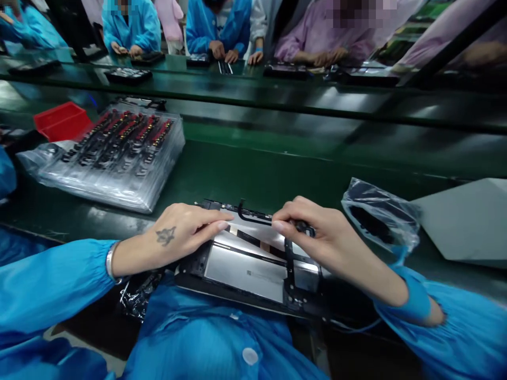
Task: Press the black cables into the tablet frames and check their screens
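An opened tablet (245, 272) lies in front of me, with silver battery panels and a black frame showing. My left hand (186, 232) rests over its upper left corner, thumb and forefinger stretched out close together on the inside. My right hand (317, 227) is closed above the tablet's upper right part, around a small black part (304, 228) that shows between the fingers. A thin black cable (253, 219) curves from the tablet's far edge to the right fingertips. Whether those fingertips grip the cable is unclear.
At left, a stack of clear plastic trays (158, 177) holds rows of black, red and gold parts, beside a red bin (63, 121). A clear plastic bag (380, 214) and grey-white box (467, 221) stand at right. Co-workers sit across a raised green shelf (222, 87).
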The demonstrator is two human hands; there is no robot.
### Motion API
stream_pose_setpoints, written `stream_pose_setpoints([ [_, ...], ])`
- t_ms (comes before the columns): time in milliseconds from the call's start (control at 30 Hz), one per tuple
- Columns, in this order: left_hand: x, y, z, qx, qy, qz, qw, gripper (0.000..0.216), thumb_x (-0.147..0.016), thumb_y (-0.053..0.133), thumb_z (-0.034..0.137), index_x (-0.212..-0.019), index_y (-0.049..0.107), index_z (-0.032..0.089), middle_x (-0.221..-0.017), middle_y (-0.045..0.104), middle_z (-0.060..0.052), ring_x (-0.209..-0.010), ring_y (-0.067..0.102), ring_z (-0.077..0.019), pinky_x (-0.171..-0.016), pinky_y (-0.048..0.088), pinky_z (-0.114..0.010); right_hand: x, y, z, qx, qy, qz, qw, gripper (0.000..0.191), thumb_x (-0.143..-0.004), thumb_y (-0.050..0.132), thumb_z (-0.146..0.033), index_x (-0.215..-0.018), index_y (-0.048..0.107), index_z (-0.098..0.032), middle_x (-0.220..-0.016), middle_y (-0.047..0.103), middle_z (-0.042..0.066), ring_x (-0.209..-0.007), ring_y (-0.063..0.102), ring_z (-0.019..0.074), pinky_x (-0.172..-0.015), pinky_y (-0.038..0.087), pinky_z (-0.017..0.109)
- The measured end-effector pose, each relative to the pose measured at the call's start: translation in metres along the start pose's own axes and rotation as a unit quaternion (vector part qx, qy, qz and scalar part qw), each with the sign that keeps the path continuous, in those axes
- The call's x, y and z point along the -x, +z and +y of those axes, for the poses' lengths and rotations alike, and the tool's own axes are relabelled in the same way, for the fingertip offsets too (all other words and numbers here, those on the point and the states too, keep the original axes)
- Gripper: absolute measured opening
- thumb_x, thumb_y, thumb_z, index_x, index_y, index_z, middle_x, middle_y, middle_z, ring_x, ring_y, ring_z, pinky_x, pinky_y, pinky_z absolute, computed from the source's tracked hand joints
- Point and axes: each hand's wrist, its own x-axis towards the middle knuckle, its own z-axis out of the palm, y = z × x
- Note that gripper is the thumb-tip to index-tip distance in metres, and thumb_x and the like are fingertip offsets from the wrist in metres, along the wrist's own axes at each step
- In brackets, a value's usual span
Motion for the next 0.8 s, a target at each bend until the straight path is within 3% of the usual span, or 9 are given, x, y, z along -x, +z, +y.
stream_pose_setpoints([
  [200, -0.014, 0.004, -0.017, -0.073, 0.011, -0.014, 0.997, 0.033, -0.105, 0.045, 0.032, -0.119, 0.072, 0.019, -0.115, 0.076, 0.000, -0.099, 0.074, -0.0179, -0.081, 0.056, -0.026, 0.010, -0.011, 0.033, 0.024, 0.065, -0.110, 0.991, 0.020, -0.094, 0.052, -0.026, -0.081, 0.066, -0.022, -0.081, 0.067, 0.005, -0.076, 0.060, 0.0192, -0.063, 0.045, 0.030],
  [567, -0.038, 0.015, -0.028, -0.095, 0.088, -0.050, 0.990, 0.031, -0.105, 0.043, 0.029, -0.109, 0.070, 0.017, -0.092, 0.071, -0.005, -0.082, 0.064, -0.0166, -0.071, 0.050, -0.028, 0.010, -0.013, 0.058, 0.069, 0.137, -0.156, 0.976, 0.017, -0.085, 0.051, -0.021, -0.082, 0.068, -0.023, -0.086, 0.068, 0.005, -0.072, 0.061, 0.0190, -0.059, 0.041, 0.030],
  [800, -0.043, 0.031, -0.033, -0.072, 0.153, -0.107, 0.980, 0.026, -0.105, 0.042, 0.028, -0.124, 0.056, 0.016, -0.142, 0.056, -0.013, -0.130, 0.054, -0.0241, -0.104, 0.049, -0.042, 0.006, -0.013, 0.055, 0.098, 0.152, -0.158, 0.971, 0.017, -0.082, 0.054, -0.021, -0.076, 0.070, -0.023, -0.077, 0.067, 0.004, -0.057, 0.056, 0.0152, -0.050, 0.036, 0.027],
])
